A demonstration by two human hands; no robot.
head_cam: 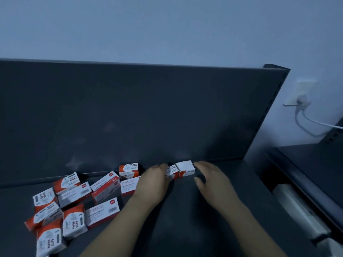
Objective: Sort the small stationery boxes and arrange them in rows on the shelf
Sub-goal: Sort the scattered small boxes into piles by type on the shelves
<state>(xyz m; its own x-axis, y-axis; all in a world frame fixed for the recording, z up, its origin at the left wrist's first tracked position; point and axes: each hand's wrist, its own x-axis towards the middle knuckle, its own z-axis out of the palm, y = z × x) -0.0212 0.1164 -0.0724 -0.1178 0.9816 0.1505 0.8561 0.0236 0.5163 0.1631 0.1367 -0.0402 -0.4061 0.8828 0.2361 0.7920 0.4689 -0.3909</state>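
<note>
Head view of a dark shelf [185,216] with an upright back panel [130,108]. Centre of frame: two small red-and-white boxes stand side by side, touching, at the foot of the panel. The left hand [156,176] pinches the paper-clip box [173,172] between fingers above and thumb below. The right hand [210,178], fingers spread and relaxed, holds nothing and lies just beside the white-topped box [185,168]; contact cannot be judged through the blur. Lower left: the heap of unsorted boxes [74,199], tilted and overlapping, some printed "PAPER CLIPS", others flatter and longer. Upper right: a wall socket [303,101] with a white cable [319,123]
</note>
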